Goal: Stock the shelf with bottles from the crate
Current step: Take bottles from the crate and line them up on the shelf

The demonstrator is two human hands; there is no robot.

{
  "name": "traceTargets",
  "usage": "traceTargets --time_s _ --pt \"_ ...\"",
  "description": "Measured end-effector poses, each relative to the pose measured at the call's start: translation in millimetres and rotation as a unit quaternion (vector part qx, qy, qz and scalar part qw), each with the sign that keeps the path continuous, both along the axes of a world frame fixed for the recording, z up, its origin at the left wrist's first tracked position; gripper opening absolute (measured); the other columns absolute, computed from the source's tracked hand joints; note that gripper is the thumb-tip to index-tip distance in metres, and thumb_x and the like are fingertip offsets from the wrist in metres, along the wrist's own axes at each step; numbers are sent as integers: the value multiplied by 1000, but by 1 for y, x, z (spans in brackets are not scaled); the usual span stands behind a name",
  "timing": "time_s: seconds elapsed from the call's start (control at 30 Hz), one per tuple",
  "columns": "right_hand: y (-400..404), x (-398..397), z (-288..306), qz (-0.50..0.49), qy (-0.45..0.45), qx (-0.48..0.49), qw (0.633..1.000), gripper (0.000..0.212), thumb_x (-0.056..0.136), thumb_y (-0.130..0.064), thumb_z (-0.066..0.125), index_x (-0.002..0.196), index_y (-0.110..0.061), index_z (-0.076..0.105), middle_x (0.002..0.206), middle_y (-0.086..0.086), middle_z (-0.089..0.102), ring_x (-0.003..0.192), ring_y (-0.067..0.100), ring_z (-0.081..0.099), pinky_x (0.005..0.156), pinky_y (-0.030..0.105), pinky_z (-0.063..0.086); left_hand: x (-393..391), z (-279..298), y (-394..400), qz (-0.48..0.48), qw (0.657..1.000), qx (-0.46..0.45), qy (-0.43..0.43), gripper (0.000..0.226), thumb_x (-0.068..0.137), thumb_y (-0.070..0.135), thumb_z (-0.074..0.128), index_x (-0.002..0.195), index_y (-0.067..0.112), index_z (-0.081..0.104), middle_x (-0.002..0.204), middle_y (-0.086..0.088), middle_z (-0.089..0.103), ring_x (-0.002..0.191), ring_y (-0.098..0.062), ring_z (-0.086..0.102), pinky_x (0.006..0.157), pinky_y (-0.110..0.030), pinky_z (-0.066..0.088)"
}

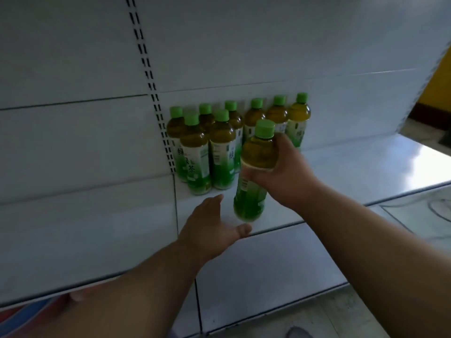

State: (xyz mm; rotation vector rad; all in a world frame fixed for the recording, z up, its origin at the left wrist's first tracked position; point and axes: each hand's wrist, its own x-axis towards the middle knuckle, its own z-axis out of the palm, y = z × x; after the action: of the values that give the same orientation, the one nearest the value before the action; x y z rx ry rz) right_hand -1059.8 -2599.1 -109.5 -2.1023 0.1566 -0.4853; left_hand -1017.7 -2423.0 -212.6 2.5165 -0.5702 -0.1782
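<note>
Several green-tea bottles (220, 152) with green caps stand in two rows at the back left of the white shelf (353, 172). My right hand (283, 174) grips one more green-tea bottle (256, 167) around its upper body, holding it upright just above the shelf in front of the rows. Below and to the left of that bottle, my left hand (210, 230) is flat with straight fingers over the shelf's front edge, holding nothing. The crate is out of view.
A slotted upright (151, 89) runs down the white back panel left of the bottles. The shelf stretches bare to the right, with glare on it. A lower shelf panel and tiled floor (329, 318) lie below. Something red and blue (31, 315) shows at the bottom left.
</note>
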Motion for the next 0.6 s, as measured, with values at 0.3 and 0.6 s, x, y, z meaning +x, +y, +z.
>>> traceTargets --time_s 0.3,0.6 --pt "-14 53 -20 -18 46 -85 995 79 72 -37 87 136 -28 41 123 -3 61 111 20 59 94 48 53 17 -26 -41 63 996 53 -43 107 77 81 44 155 14 12 161 -8 15 145 -27 16 118 -44 18" --pt "-29 55 -64 -81 119 -37 989 67 77 -29 83 130 -27 41 124 0 63 111 23 64 84 42 57 23 -34 -59 31 988 138 -58 110 79 84 20 153 8 -12 163 -12 -10 149 -21 -11 116 -34 -11"
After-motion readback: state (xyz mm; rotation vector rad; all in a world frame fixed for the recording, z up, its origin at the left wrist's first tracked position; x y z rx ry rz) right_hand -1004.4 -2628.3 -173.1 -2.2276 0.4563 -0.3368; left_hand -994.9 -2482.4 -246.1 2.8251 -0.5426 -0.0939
